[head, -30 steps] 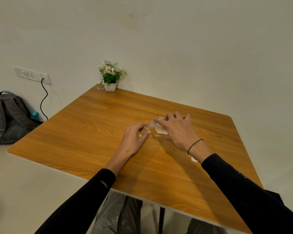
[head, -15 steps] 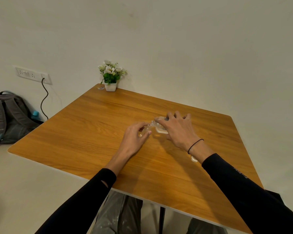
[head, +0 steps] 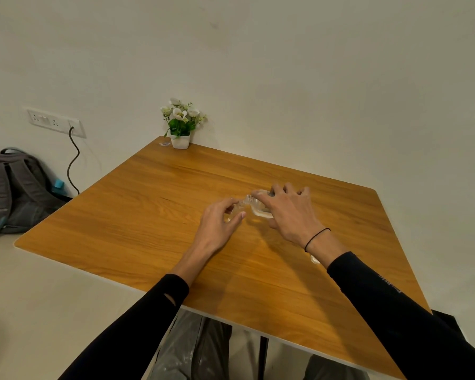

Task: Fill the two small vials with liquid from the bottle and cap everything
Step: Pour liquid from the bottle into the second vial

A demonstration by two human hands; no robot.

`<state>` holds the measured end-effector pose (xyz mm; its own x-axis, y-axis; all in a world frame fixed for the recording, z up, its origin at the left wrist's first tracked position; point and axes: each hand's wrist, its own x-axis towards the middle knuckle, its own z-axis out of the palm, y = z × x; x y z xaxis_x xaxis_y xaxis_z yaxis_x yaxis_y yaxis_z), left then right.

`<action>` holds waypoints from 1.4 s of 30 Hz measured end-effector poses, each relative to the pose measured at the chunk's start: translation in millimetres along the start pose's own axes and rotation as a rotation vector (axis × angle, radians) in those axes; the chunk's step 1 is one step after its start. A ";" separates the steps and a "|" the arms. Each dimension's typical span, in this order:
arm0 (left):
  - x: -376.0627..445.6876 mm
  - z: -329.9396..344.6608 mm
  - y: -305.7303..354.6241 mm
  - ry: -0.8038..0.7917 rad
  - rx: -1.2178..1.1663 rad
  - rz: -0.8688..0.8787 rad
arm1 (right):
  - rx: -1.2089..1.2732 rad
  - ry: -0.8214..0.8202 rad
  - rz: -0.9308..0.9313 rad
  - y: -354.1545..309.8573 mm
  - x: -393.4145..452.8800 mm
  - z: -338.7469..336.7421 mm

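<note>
My right hand [head: 287, 215] grips a small clear bottle [head: 259, 209] that is tipped to the left, its neck pointing at my left hand. My left hand [head: 220, 222] pinches a small clear vial [head: 232, 213] that stands on the wooden table [head: 137, 215]; the bottle's mouth meets the vial's top. Most of the vial is hidden by my fingers. A small pale object [head: 315, 259], maybe a cap or the second vial, lies on the table under my right wrist, partly hidden.
A white pot of flowers [head: 181, 124] stands at the table's far corner with a small scrap [head: 164, 144] beside it. A grey backpack [head: 14, 193] leans on the wall at the left, under a socket strip [head: 54, 122] with a cable.
Nearly nothing differs. Both hands stay in place with the bottle tipped at the vial.
</note>
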<state>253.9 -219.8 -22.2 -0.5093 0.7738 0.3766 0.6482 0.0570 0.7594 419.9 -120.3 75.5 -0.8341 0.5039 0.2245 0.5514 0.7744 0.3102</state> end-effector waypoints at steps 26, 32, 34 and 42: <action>6.1 -17.0 5.1 0.054 -0.185 -0.090 | 0.905 0.171 0.359 -20.8 6.4 45.0; 5.1 -17.6 0.1 0.035 -0.187 -0.111 | 1.006 0.171 0.414 -22.8 12.0 50.1; 5.8 -15.9 -1.2 0.032 -0.192 -0.103 | 0.997 0.115 0.394 -20.0 10.1 47.4; 7.3 -16.3 -3.2 0.015 -0.181 -0.118 | 0.915 -0.001 0.447 64.0 26.1 26.1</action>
<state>238.9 -224.7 -13.1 -0.5847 0.7590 0.2864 0.4723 0.0315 0.8809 432.9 -47.5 77.1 -0.5552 0.8189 0.1458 0.5878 0.5103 -0.6278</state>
